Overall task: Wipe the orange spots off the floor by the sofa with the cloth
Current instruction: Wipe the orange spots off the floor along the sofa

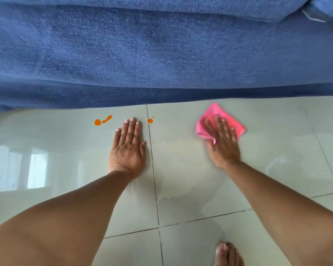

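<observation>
Cloth, pink and crumpled, lies on the tiled floor under the right hand, whose flat, spread fingers press rather than clutch it. Left hand rests open and empty, palm down. Two clusters of orange spots remain unwiped beside the blue sofa, flanking the left fingertips. One foot shows below.

Bare foot on tile, bottom edge; window reflection left.

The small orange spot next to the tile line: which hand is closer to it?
Left. The left hand lies flat just left of the small orange spot; the right hand, on the pink cloth, is farther right.
</observation>
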`<state>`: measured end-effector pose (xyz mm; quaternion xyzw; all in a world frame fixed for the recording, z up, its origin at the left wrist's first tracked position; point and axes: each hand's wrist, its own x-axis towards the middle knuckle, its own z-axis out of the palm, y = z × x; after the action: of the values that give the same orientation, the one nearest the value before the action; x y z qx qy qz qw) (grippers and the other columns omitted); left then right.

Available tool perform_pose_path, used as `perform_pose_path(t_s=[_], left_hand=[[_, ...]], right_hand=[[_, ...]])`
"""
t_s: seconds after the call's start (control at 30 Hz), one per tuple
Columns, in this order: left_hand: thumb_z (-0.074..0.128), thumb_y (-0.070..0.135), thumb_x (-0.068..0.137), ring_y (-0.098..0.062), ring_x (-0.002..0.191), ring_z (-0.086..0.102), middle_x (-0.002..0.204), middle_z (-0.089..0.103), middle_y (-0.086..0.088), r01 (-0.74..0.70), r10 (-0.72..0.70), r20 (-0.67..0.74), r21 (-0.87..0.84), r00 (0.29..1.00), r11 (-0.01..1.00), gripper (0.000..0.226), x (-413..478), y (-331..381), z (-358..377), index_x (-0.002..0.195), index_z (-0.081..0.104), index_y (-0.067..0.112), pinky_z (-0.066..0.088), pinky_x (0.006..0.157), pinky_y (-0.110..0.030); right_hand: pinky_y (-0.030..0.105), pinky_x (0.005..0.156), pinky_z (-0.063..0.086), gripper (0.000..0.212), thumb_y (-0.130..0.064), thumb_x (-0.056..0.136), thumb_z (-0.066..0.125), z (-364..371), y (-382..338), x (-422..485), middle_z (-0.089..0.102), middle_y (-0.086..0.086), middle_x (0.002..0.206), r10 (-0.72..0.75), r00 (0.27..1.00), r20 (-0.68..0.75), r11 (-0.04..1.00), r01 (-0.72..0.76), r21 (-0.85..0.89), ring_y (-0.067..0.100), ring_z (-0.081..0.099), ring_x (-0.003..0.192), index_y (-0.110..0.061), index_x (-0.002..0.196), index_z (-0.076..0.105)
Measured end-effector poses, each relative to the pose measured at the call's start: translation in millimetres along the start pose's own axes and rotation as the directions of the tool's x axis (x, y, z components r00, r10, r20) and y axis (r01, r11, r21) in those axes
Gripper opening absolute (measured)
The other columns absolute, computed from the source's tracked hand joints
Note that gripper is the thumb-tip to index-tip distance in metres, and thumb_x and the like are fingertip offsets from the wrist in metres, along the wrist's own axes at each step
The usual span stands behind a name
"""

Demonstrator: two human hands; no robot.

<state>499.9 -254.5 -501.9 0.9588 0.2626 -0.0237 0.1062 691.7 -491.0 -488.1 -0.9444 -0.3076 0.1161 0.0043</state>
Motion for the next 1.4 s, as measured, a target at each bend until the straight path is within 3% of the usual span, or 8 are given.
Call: perform_pose_path(t_s=[0.13,0.43,0.53,0.67,0.97,1.07,1.23,1.4], left_hand=[[0.013,0.035,0.098,-0.017,0.152,-0.006,0.166,-0.001,-0.002,0.000,0.000,0.000,0.009,1.000,1.000,0.065,0.7,0.4,0.0,0.158,0.003,0.013,-0.002,0.123,-0.038],[0.015,0.036,0.097,-0.017,0.152,-0.002,0.166,0.002,-0.003,-0.005,0.005,-0.005,0.005,1.000,1.000,0.065,1.3,-1.4,0.9,0.158,0.006,0.014,0.000,0.123,-0.038],[0.015,0.035,0.098,-0.017,0.152,-0.003,0.166,0.001,-0.002,-0.003,0.003,-0.007,0.005,1.000,1.000,0.065,0.1,-1.2,1.2,0.158,0.005,0.014,0.000,0.123,-0.039],[0.016,0.035,0.098,-0.017,0.152,-0.004,0.166,0.000,-0.002,-0.002,0.002,-0.002,0.013,1.000,1.000,0.065,1.1,-1.0,1.6,0.158,0.004,0.014,0.000,0.123,-0.039],[0.013,0.036,0.096,-0.018,0.152,-0.002,0.166,0.001,-0.003,-0.012,0.012,0.013,0.003,1.000,1.000,0.066,0.4,-1.8,-0.8,0.157,0.005,0.013,-0.002,0.123,-0.038],[0.012,0.036,0.097,-0.017,0.152,-0.005,0.166,-0.001,-0.002,-0.010,0.010,0.004,0.008,1.000,1.000,0.065,0.2,-1.1,0.7,0.157,0.003,0.014,-0.002,0.123,-0.038],[0.011,0.036,0.098,-0.018,0.152,-0.008,0.165,-0.005,-0.002,-0.006,0.006,0.012,0.012,1.000,1.000,0.065,1.1,-0.6,1.0,0.157,-0.001,0.014,-0.003,0.123,-0.038],[0.026,0.028,0.095,-0.025,0.151,0.018,0.162,0.025,-0.009,-0.036,0.035,-0.013,-0.068,0.999,0.997,0.062,-6.9,-11.3,-9.0,0.154,0.027,0.010,0.008,0.123,-0.042]], right_hand=[[0.049,0.120,-0.005,0.061,-0.045,0.098,0.016,-3.1,-42.2,43.9,-0.006,0.006,0.165,0.294,0.956,0.000,0.953,-0.293,0.084,0.026,-0.008,0.151,-0.031,0.155,-0.001],[0.051,0.121,0.007,0.061,-0.042,0.094,0.024,14.5,-46.1,-31.9,0.007,0.003,0.164,-0.415,0.909,0.033,0.907,0.417,-0.065,0.025,0.003,0.151,-0.034,0.154,0.013],[0.051,0.121,0.005,0.062,-0.047,0.092,0.009,8.0,2.1,-15.8,0.002,0.002,0.164,-0.027,1.000,-0.010,0.999,0.027,-0.022,0.023,0.000,0.151,-0.037,0.153,0.004],[0.050,0.120,-0.004,0.072,-0.051,0.085,0.001,1.3,-42.1,24.6,-0.004,0.005,0.165,0.333,0.943,-0.012,0.937,-0.330,0.113,0.025,-0.007,0.151,-0.031,0.155,0.000],[0.050,0.120,0.006,0.060,-0.048,0.096,0.020,16.2,-44.4,-54.5,0.009,0.003,0.164,-0.439,0.897,0.053,0.896,0.441,-0.054,0.027,0.004,0.151,-0.036,0.154,0.012],[0.053,0.120,0.010,0.060,-0.047,0.094,0.013,8.6,16.0,-43.6,0.008,0.004,0.164,-0.070,0.997,-0.010,0.997,0.070,-0.030,0.025,0.003,0.150,-0.036,0.153,0.006],[0.050,0.121,-0.003,0.064,-0.047,0.094,0.007,-1.1,-26.7,19.8,-0.004,0.006,0.165,0.370,0.929,0.000,0.922,-0.367,0.124,0.026,-0.007,0.151,-0.030,0.155,-0.002],[0.049,0.120,0.001,0.065,-0.047,0.091,0.009,8.7,-120.0,11.7,0.007,0.002,0.164,-0.125,0.992,-0.004,0.992,0.125,0.030,0.025,0.004,0.151,-0.031,0.154,0.013]])
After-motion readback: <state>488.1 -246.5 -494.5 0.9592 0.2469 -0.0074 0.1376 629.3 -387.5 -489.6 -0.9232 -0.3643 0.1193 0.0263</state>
